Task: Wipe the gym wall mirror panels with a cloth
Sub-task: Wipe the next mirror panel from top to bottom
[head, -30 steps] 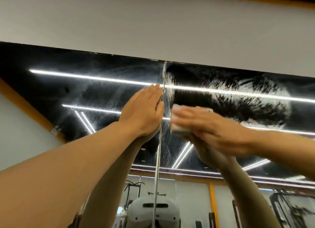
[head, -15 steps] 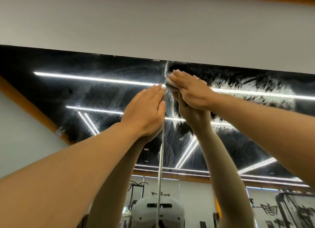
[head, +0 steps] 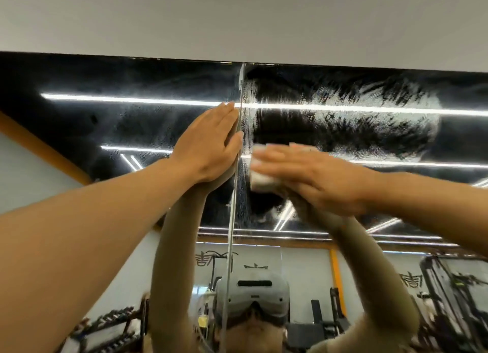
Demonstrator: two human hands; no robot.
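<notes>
White foam streaks mark the right mirror panel (head: pixel 369 114), where the right hand (head: pixel 317 178), fingers straight and together, presses the cloth (head: pixel 260 179). It has dropped from the top corner, beside the seam (head: pixel 237 167). The left hand (head: pixel 208 149) stays flat, bracing the left panel (head: pixel 118 120).

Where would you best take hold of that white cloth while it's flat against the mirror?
Probably by the cloth's free lower-left edge, coming from the left near the panel seam. The right hand lies flat over the rest, pressing it to the mirror, so only that folded edge shows.
</notes>
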